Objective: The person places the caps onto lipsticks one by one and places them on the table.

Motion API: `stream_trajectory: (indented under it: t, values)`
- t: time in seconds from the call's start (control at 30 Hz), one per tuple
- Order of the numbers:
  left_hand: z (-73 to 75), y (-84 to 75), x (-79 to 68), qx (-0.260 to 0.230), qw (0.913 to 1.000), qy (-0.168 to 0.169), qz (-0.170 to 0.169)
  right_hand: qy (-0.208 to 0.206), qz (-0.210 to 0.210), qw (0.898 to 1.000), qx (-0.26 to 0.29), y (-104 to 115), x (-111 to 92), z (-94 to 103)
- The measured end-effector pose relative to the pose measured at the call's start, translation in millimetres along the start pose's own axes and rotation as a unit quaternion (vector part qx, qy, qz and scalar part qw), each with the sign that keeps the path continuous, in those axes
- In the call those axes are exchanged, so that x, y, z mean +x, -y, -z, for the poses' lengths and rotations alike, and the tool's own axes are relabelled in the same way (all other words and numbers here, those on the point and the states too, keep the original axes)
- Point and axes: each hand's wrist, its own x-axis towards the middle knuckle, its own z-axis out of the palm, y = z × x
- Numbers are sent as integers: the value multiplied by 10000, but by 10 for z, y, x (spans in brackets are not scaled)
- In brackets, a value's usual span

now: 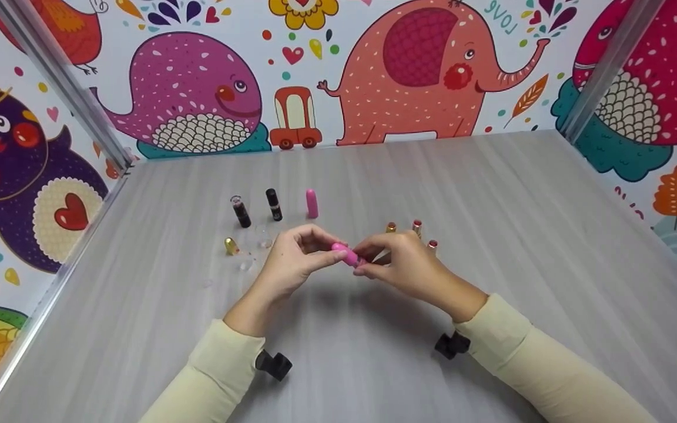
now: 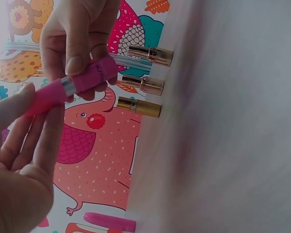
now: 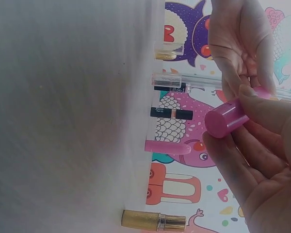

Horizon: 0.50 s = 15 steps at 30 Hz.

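Note:
A pink lipstick (image 1: 347, 254) is held between both hands above the middle of the table. My left hand (image 1: 291, 258) pinches its rounded pink cap (image 2: 46, 97) between thumb and fingers. With thumb and fingertips, my right hand (image 1: 412, 264) grips the pink base (image 3: 226, 119), its flat end facing the right wrist camera. A silver band (image 2: 69, 86) shows between cap and base in the left wrist view.
Behind my left hand stand another pink lipstick (image 1: 312, 203), two black ones (image 1: 274, 205), a gold piece (image 1: 231, 245) and small clear pieces (image 1: 247, 265). Three gold tubes (image 2: 143, 84) stand behind my right hand. Printed panels (image 1: 197, 94) wall the table's back and sides.

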Motion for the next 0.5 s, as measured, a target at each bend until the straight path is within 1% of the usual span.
stream_trajectory:
  t: [0.07, 0.3, 0.33, 0.4, 0.5]
  values:
    - [-10, -19, -12, 55, 10000, 11, 31, 6, -39, 9999, 105, 4, 1, 0]
    - [-70, -238, -114, 317, 9995, 3, -18, -33, -129, 9994, 316, 17, 3, 2]
    - [-75, -242, -118, 338, 9994, -9, -25, -30, -137, 9994, 329, 17, 3, 1]
    - [-78, -198, -102, 375, 9993, -25, -42, -30, -147, 9994, 326, 17, 1, 1]
    - [-81, -89, -59, 364, 9993, -5, -17, -38, -173, 9996, 232, 21, -2, -1]
